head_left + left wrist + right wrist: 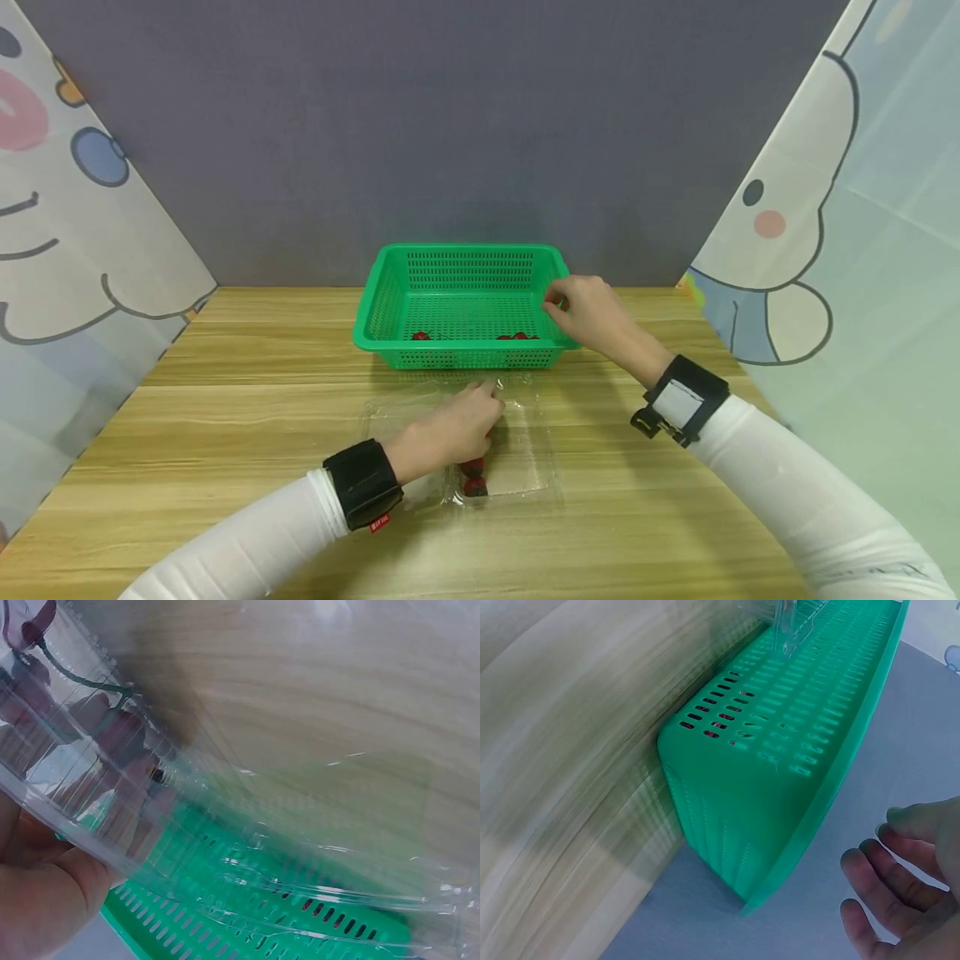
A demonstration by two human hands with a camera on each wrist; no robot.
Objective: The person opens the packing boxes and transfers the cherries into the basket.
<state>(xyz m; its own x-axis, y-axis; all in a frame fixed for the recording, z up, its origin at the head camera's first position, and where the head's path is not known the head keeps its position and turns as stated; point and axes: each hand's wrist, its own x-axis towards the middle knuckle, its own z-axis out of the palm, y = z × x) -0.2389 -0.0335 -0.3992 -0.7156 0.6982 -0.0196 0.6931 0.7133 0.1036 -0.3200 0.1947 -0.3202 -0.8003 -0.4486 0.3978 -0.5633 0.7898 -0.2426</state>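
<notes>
A clear plastic clamshell box (525,467) lies unfolded on the table. Inside its right half, small dark red fruits (476,487) that look like cherries sit below my left hand (461,421). That hand reaches over the box's middle, and its fingertips are partly hidden. Through the plastic in the left wrist view, dark red fruits (120,739) and a green stem (82,680) show near the fingers. My right hand (592,312) hovers at the right rim of a green basket (480,356), fingers loosely curled, with nothing seen between thumb and fingertips (889,874).
More red fruits (422,336) lie along the basket's near side, at left and right. The basket stands at the table's back, before a grey panel (480,125). Cartoon-printed sheets (795,208) flank both sides of the wooden table (247,417).
</notes>
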